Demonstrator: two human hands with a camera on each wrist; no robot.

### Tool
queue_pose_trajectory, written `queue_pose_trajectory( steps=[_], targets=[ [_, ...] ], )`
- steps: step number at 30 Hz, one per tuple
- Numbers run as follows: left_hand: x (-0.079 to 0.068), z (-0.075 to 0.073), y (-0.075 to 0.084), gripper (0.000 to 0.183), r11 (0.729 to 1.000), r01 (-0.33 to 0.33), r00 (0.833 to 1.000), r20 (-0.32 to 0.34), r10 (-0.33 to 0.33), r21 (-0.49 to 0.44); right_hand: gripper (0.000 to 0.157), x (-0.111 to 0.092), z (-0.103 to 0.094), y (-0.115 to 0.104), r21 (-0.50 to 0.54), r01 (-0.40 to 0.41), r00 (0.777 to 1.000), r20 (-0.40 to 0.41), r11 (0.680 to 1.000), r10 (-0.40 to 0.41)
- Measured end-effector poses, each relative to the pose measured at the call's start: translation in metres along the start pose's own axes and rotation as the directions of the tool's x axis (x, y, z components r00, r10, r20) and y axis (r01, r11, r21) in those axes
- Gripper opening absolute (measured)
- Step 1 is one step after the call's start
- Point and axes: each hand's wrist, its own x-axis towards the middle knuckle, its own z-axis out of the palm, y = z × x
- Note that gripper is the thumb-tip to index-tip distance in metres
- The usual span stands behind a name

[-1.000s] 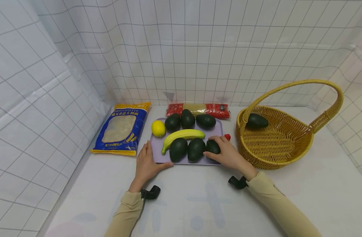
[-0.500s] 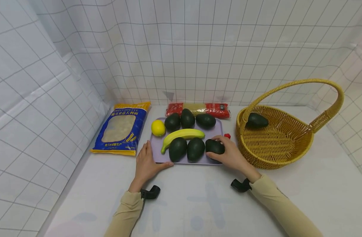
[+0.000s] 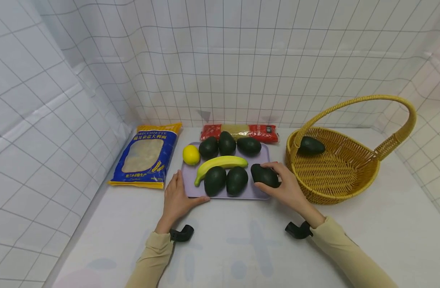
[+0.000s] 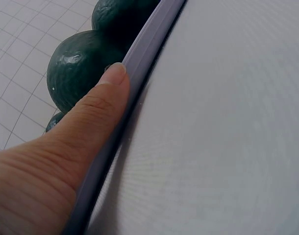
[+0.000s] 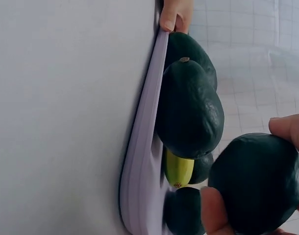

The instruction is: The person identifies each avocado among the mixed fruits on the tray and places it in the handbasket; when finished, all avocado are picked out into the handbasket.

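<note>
Pinched between thumb and fingers of my right hand (image 3: 288, 191), a dark green avocado (image 3: 264, 176) is held over the front right corner of the lavender tray (image 3: 190, 183). In the right wrist view this avocado (image 5: 257, 183) appears apart from the tray. My left hand (image 3: 176, 203) lies at the tray's front left corner, fingers straight along the left side. Its thumb (image 4: 98, 100) rests along the front rim. Two avocados (image 3: 215, 181) stand in the tray's front row, three (image 3: 227, 143) at the back. A banana (image 3: 223, 162) lies between the rows; a lemon (image 3: 191, 155) sits back left.
A wicker basket (image 3: 302, 190) with a tall handle stands right of the tray, one avocado (image 3: 311, 146) inside. Behind the tray lies a red pasta packet (image 3: 239, 133). A blue orecchiette bag (image 3: 144, 157) is at left. Something small and red, mostly hidden, is behind my right fingers.
My right hand has taken the avocado up from the front row and shifted it rightward, tilting it. A gap has opened beside the neighbouring avocado. The left hand stays in place on the tray.
</note>
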Motion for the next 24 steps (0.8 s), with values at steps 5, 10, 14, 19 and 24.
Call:
queue_pose_trajectory(
  steps=[5,10,14,19,24],
  targets=[
    [0.001,0.000,-0.001,0.130,1.000,0.000,1.000,-0.004,0.000,0.002,0.049,-0.003,-0.002,-0.006,0.031,0.090,0.994,-0.058,0.996,-0.088],
    [0.001,0.000,-0.001,0.131,1.000,0.001,1.000,-0.004,-0.001,0.007,0.053,-0.005,-0.004,-0.015,0.058,0.144,0.983,-0.119,0.988,-0.137],
    [0.002,0.000,-0.001,0.130,1.000,0.003,1.000,-0.003,-0.003,0.010,0.053,-0.006,-0.010,-0.033,0.096,0.196,0.968,-0.181,0.976,-0.176],
    [0.002,0.001,-0.001,0.131,1.000,0.008,1.000,0.000,-0.008,0.008,0.055,-0.007,-0.020,-0.050,0.155,0.272,0.943,-0.240,0.950,-0.231],
    [0.002,0.001,-0.002,0.131,1.000,0.010,1.000,0.001,-0.010,0.006,0.052,-0.007,-0.029,-0.050,0.180,0.361,0.908,-0.292,0.915,-0.301]
  ],
)
